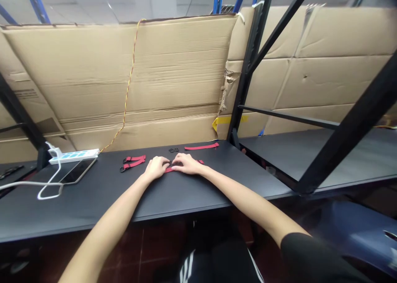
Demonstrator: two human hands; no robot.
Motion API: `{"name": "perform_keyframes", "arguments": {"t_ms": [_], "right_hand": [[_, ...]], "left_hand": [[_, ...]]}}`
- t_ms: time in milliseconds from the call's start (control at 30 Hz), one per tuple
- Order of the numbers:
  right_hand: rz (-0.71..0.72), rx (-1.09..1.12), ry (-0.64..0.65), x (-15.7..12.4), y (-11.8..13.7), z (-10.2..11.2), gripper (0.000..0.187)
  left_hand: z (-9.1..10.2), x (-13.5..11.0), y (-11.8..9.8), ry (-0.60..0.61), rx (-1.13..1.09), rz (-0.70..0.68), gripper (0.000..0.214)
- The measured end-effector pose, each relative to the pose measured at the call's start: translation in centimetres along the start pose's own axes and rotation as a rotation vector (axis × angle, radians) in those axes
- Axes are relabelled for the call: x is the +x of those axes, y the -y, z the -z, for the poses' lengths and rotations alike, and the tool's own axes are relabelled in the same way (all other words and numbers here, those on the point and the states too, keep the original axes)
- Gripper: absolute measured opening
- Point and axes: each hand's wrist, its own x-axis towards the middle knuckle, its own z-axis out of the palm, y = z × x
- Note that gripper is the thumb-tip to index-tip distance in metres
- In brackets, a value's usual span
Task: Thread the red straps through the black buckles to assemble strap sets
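Observation:
A red webbing strap [169,170] lies at the table's middle, partly covered by my hands. My left hand [156,167] is closed at its left end, fingers bent inward. From the other side my right hand [187,164] grips the same strap, whose tail comes out past the wrist. Between my fingertips is a small dark piece, perhaps a buckle, mostly hidden. Just behind my hands are small black buckles [173,150]. Another red strap [201,146] lies flat farther back. To the left rest two red straps with black buckles [133,163].
At the left stand a white power strip [76,155], a phone-like device [79,170] and a white cable [49,188]. Cardboard [173,76] walls off the back of the black table [186,196]. A black metal post [245,80] rises to the right.

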Motion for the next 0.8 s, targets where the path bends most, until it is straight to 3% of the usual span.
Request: {"name": "perform_keyframes", "arguments": {"t_ms": [267, 400, 533, 600, 700, 800], "right_hand": [[-0.090, 0.269, 0.059, 0.2, 0.5, -0.2, 0.016], [-0.170, 0.230, -0.037, 0.1, 0.1, 0.0, 0.017], [-0.274, 0.133, -0.156, 0.3, -0.3, 0.0, 0.019], [-0.303, 0.141, -0.184, 0.3, -0.5, 0.0, 0.017], [-0.292, 0.246, -0.179, 0.3, -0.9, -0.2, 0.018], [-0.274, 0.403, -0.158, 0.3, -1.2, -0.4, 0.020]], "left_hand": [[0.0, 0.3, 0.6, -0.049, -0.126, 0.059, 0.018], [0.0, 0.4, 0.9, -0.031, -0.177, 0.049, 0.017], [0.0, 0.5, 1.1, -0.021, -0.212, 0.080, 0.040], [0.0, 0.5, 1.2, 0.001, -0.225, 0.091, 0.041], [0.0, 0.6, 1.6, 0.030, -0.340, 0.102, 0.037], [-0.3, 0.9, 2.2, -0.020, -0.562, 0.134, 0.034]]}}
